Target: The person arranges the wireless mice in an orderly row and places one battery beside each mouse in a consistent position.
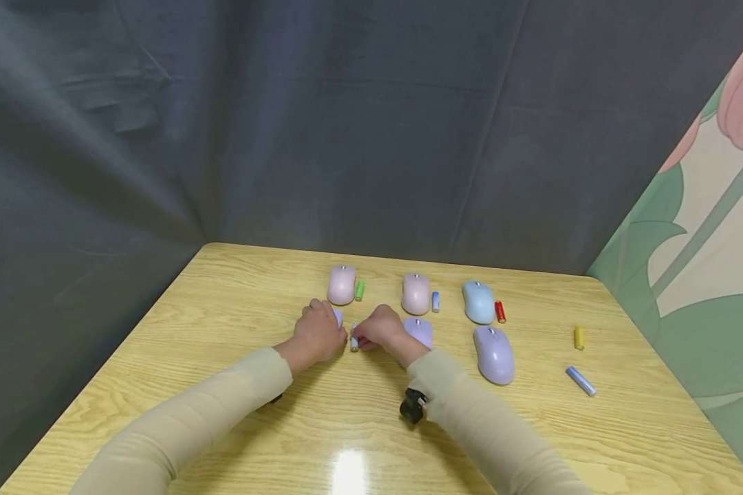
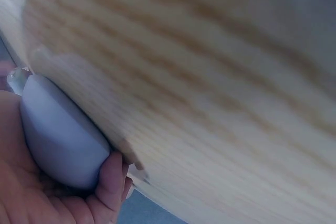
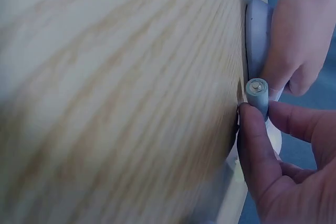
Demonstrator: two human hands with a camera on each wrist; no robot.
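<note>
My left hand (image 1: 322, 331) grips a lavender computer mouse (image 2: 63, 135), its fingers curled over the shell. In the head view the hand covers most of that mouse. Just to the right, my right hand (image 1: 380, 326) pinches a pale blue battery (image 3: 257, 99) between thumb and fingers. The battery stands close beside the held mouse, at the table surface, with one terminal end showing in the right wrist view. Another lavender mouse (image 1: 419, 330) lies partly hidden behind my right wrist.
Behind the hands sit two pink mice (image 1: 342, 285), a green battery (image 1: 360, 291), a blue battery (image 1: 435, 302), a light blue mouse (image 1: 479, 302) and a red battery (image 1: 500, 311). Rightward lie a purple mouse (image 1: 494, 355), a yellow battery (image 1: 578, 337) and a longer blue battery (image 1: 580, 381).
</note>
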